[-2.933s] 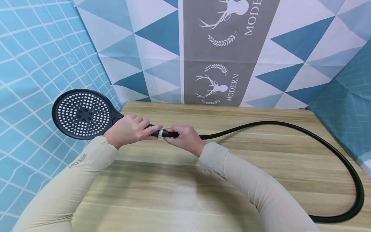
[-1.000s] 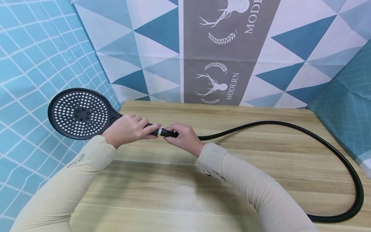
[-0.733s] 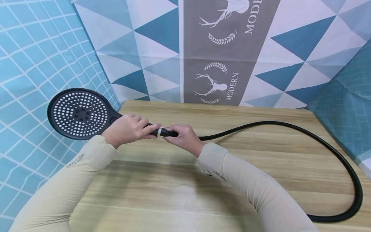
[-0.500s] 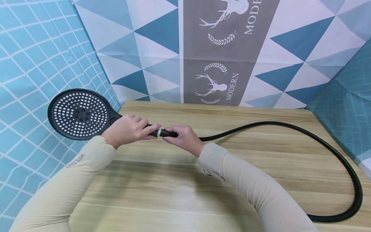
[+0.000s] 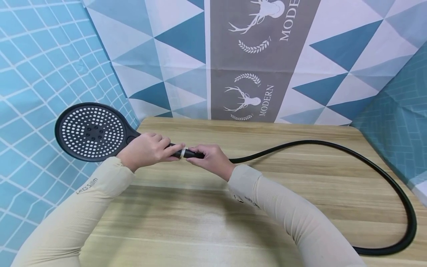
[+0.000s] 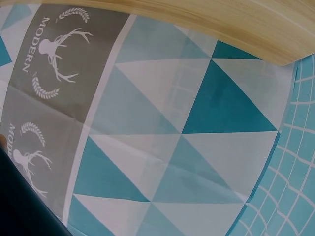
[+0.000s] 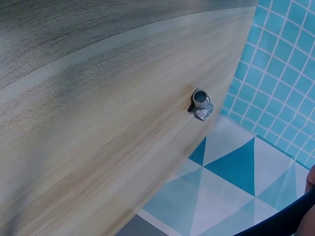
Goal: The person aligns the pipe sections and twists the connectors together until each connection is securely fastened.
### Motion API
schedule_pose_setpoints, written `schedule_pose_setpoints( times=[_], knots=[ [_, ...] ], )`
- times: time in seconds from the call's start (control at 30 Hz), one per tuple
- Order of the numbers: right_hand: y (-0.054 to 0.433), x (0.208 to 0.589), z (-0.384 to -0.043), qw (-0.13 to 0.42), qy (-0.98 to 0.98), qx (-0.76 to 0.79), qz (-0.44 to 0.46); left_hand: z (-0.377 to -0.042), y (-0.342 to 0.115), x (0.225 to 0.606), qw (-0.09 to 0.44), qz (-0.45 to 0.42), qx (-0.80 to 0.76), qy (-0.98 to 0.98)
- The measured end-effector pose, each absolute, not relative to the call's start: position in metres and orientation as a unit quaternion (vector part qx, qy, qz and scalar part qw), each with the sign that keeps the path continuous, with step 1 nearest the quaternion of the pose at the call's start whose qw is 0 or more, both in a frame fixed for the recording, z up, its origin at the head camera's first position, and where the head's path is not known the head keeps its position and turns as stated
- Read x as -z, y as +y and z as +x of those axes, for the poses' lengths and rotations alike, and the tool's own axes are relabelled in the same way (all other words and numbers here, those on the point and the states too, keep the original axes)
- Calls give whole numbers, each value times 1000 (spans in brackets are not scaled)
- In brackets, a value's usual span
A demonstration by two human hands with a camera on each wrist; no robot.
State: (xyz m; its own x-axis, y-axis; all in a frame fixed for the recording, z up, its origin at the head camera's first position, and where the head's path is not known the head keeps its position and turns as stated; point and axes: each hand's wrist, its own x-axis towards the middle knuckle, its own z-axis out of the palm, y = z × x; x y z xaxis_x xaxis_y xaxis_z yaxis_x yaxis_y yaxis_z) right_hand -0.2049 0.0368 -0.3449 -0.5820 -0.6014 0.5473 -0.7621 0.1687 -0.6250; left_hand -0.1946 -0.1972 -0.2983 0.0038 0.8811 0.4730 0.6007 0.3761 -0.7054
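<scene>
Head view: over the table (image 5: 200, 226), the left hand (image 5: 145, 149) has its grip round the handle (image 5: 178, 152) of the shower head (image 5: 90, 132); the right hand (image 5: 213, 158) pinches the end of the hose (image 5: 310, 141) just beside it.

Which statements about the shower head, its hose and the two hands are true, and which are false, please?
1. The left hand grips the black shower head. True.
2. A white band shows between the left hand and the right hand. True.
3. The right hand touches nothing. False: it pinches a black connector.
4. The hose lies perfectly straight. False: the hose curves round.
5. The right wrist view shows a metal fitting on the wooden table. True.
</scene>
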Motion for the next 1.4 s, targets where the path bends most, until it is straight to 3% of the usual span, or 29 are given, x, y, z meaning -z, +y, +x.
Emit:
schedule_pose_setpoints(
  times=[0.77, 1.4],
  knots=[
    [35, 341, -204, 44, -769, -472, 428, -195, -199, 298, 462, -538, -154, -688],
    [33, 345, -209, 55, -763, -461, 450, -196, -200, 301, 461, -543, -147, -686]
  ],
)
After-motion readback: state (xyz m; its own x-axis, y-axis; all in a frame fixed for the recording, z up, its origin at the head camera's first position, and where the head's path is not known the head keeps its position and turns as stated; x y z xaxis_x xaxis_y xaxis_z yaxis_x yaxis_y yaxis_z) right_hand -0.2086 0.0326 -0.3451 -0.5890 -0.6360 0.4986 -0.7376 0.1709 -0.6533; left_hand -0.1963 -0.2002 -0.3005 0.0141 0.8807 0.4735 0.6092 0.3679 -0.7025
